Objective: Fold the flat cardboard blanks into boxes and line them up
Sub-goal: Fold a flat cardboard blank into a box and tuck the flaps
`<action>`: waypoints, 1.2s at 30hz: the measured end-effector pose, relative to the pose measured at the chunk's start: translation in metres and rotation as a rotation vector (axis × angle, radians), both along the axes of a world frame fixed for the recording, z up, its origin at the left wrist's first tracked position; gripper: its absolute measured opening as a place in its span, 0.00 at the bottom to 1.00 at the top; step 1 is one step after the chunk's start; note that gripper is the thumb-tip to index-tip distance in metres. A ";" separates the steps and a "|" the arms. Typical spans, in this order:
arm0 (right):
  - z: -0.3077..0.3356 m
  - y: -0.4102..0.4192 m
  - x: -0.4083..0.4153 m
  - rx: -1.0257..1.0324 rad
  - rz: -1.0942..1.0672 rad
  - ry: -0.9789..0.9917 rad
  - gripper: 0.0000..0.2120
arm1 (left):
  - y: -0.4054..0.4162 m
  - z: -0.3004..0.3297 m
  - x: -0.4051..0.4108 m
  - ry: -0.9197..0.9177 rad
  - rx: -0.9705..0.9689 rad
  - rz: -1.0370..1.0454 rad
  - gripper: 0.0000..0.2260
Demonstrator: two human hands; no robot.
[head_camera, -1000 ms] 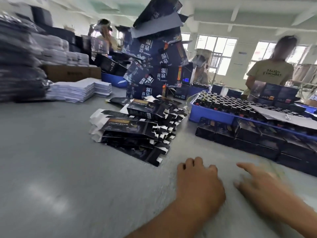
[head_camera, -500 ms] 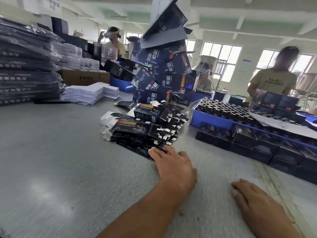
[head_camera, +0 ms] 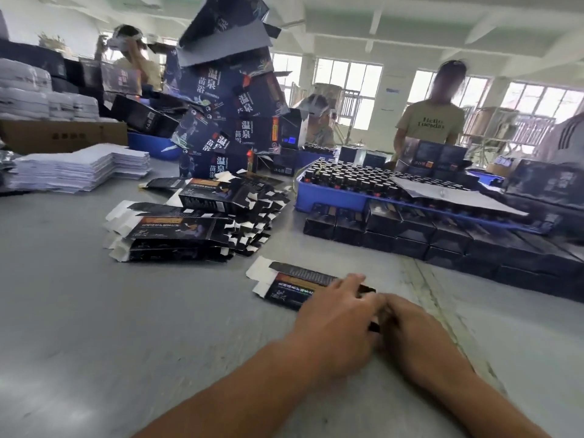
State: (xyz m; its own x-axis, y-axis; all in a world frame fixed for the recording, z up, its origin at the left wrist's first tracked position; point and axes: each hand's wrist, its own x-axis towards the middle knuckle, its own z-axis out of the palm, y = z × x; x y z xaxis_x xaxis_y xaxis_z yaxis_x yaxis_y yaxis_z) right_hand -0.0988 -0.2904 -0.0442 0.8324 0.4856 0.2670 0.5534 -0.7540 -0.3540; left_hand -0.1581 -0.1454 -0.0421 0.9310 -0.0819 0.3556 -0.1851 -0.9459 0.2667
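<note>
Blanks pile [head_camera: 196, 229] and blue tray [head_camera: 328, 197] sit beyond flat blank [head_camera: 294, 284].

Daylight floods in from the tall multi-pane windows [head_camera: 347, 86] along the far wall, which are blown out to near white and wash the ceiling beams pale. The smooth grey worktable [head_camera: 94, 311] picks up a soft, hazy sheen at the lower left. Shadows are weak and diffuse; only a faint dark band sits under the heap of flat black printed cardboard blanks [head_camera: 189, 229]. The wide-angle lens bends the scene, so the tall tower of dark blue cartons [head_camera: 227, 99] leans and the edges stretch. Motion blur softens the whole frame, and distant figures and shelving are smeared and indistinct.
</note>
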 end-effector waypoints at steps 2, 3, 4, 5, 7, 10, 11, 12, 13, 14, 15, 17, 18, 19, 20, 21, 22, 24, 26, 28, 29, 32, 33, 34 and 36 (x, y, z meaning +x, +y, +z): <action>-0.001 -0.001 0.001 0.019 -0.018 0.000 0.16 | 0.017 -0.002 0.007 0.023 0.061 0.069 0.30; -0.002 -0.001 0.001 0.025 -0.026 -0.002 0.15 | 0.027 -0.003 0.010 0.065 0.084 0.112 0.33; -0.003 -0.002 0.002 0.032 -0.030 -0.004 0.15 | 0.035 -0.004 0.013 0.126 0.089 0.157 0.37; -0.004 -0.002 0.002 0.038 -0.033 -0.004 0.16 | 0.043 -0.006 0.015 0.199 0.074 0.197 0.39; -0.004 -0.003 0.003 0.054 -0.036 0.004 0.17 | 0.050 -0.008 0.016 0.342 0.041 0.235 0.42; -0.003 -0.005 0.005 0.096 -0.031 0.041 0.17 | 0.049 -0.008 0.016 0.376 0.117 0.257 0.43; -0.004 -0.006 0.005 0.120 -0.029 0.059 0.17 | 0.048 -0.007 0.016 0.356 0.149 0.262 0.44; -0.004 -0.007 0.006 0.144 -0.029 0.075 0.16 | 0.047 -0.005 0.015 0.339 0.175 0.265 0.45; -0.004 -0.008 0.007 0.164 -0.029 0.087 0.16 | 0.046 -0.004 0.014 0.328 0.191 0.266 0.46; -0.005 -0.009 0.008 0.177 -0.027 0.094 0.16 | 0.045 -0.004 0.014 0.320 0.196 0.263 0.47; -0.005 -0.010 0.008 0.185 -0.024 0.099 0.16 | 0.046 -0.004 0.013 0.316 0.196 0.255 0.48; -0.005 -0.011 0.009 0.207 -0.019 0.113 0.17 | 0.046 -0.004 0.012 0.324 0.177 0.240 0.50; -0.005 -0.011 0.009 0.222 -0.019 0.123 0.17 | 0.047 -0.003 0.012 0.341 0.155 0.235 0.51; -0.005 -0.011 0.009 0.237 -0.019 0.133 0.18 | 0.047 -0.002 0.012 0.365 0.129 0.234 0.53; -0.005 -0.012 0.009 0.248 -0.014 0.143 0.18 | 0.046 -0.001 0.012 0.390 0.107 0.235 0.54; -0.004 -0.013 0.009 0.254 -0.006 0.153 0.18 | 0.046 0.000 0.012 0.407 0.095 0.238 0.55; -0.004 -0.014 0.009 0.260 0.006 0.166 0.18 | 0.046 0.000 0.012 0.412 0.096 0.240 0.55; -0.004 -0.015 0.010 0.276 0.026 0.196 0.18 | 0.047 0.001 0.013 0.388 0.124 0.231 0.56; -0.004 -0.017 0.012 0.295 0.038 0.222 0.18 | 0.048 0.001 0.013 0.350 0.150 0.224 0.56; -0.004 -0.018 0.012 0.313 0.048 0.245 0.18 | 0.048 0.000 0.013 0.327 0.151 0.222 0.57; -0.004 -0.018 0.013 0.324 0.051 0.255 0.18 | 0.048 0.000 0.013 0.318 0.147 0.223 0.57; -0.003 -0.021 0.013 0.353 0.055 0.275 0.18 | 0.045 0.001 0.013 0.303 0.138 0.228 0.57; -0.002 -0.021 0.014 0.358 0.056 0.277 0.18 | 0.044 0.002 0.013 0.302 0.137 0.230 0.57; -0.002 -0.021 0.014 0.360 0.058 0.280 0.17 | 0.044 0.002 0.012 0.301 0.136 0.234 0.57; -0.001 -0.021 0.013 0.359 0.058 0.280 0.17 | 0.043 0.004 0.012 0.298 0.132 0.241 0.57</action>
